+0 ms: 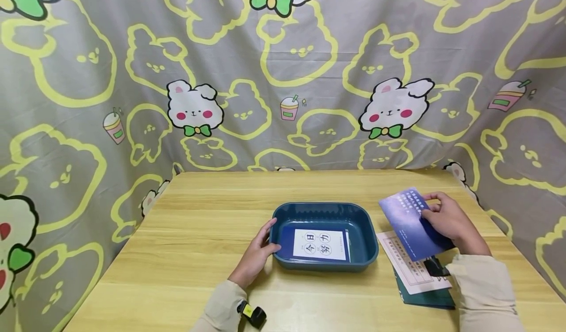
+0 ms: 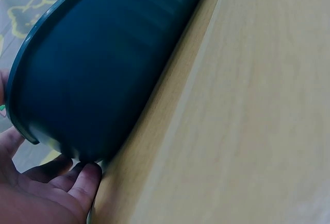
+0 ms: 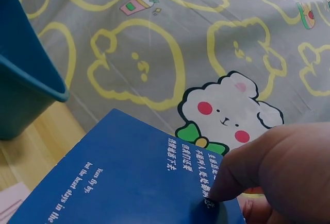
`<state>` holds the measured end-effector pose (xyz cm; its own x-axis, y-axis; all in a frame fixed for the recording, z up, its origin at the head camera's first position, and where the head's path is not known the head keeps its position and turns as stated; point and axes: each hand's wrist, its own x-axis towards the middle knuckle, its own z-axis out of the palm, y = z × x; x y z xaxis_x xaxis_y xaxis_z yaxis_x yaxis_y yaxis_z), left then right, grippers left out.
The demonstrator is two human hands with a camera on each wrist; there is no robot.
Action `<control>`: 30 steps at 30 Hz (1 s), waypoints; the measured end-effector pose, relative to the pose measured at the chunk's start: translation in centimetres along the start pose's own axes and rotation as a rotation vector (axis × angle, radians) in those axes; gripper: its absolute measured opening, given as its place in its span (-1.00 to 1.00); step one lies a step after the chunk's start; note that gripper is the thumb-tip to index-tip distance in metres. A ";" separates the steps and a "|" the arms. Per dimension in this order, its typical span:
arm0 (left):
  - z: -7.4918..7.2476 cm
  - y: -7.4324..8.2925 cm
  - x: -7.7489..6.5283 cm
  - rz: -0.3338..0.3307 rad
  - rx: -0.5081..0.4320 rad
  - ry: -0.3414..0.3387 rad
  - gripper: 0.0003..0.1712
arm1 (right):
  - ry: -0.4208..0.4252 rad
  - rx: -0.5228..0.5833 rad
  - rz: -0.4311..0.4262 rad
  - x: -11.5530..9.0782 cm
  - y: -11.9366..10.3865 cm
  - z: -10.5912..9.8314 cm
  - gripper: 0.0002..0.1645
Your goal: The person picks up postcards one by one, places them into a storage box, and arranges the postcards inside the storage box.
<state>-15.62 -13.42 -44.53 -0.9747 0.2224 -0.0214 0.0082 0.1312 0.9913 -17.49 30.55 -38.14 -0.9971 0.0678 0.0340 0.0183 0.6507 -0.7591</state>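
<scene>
while left hand (image 1: pixel 255 256) grips tray (image 1: pixel 325 266), 今日努力 card (image 1: pixel 321 244) inside, right hand (image 1: pixel 450 221) pinches "years fly by" card (image 3: pixel 124 175) right of tray.

Blue with white words on the held card (image 1: pixel 404 219), dark blue-green on the tub (image 1: pixel 327 267). Grey with yellow animals on the cloth (image 1: pixel 247 59), yellow-brown on the worktop (image 1: pixel 199 219).

A grey curtain (image 1: pixel 265 91) printed with cartoon animals hangs along the wooden table's (image 1: pixel 194 224) far edge, probably touching it.
</scene>
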 end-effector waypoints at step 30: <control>0.1 -0.2 0.0 0.037 -0.010 -0.004 -0.25 | -0.104 0.046 -0.083 1.3 -6.0 1.9 -0.51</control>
<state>-15.60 -13.38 -44.77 -0.9730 0.2303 0.0147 0.0419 0.1135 0.9927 -19.03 25.27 -34.82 -0.9973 -0.0655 0.0323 -0.0658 0.6151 -0.7857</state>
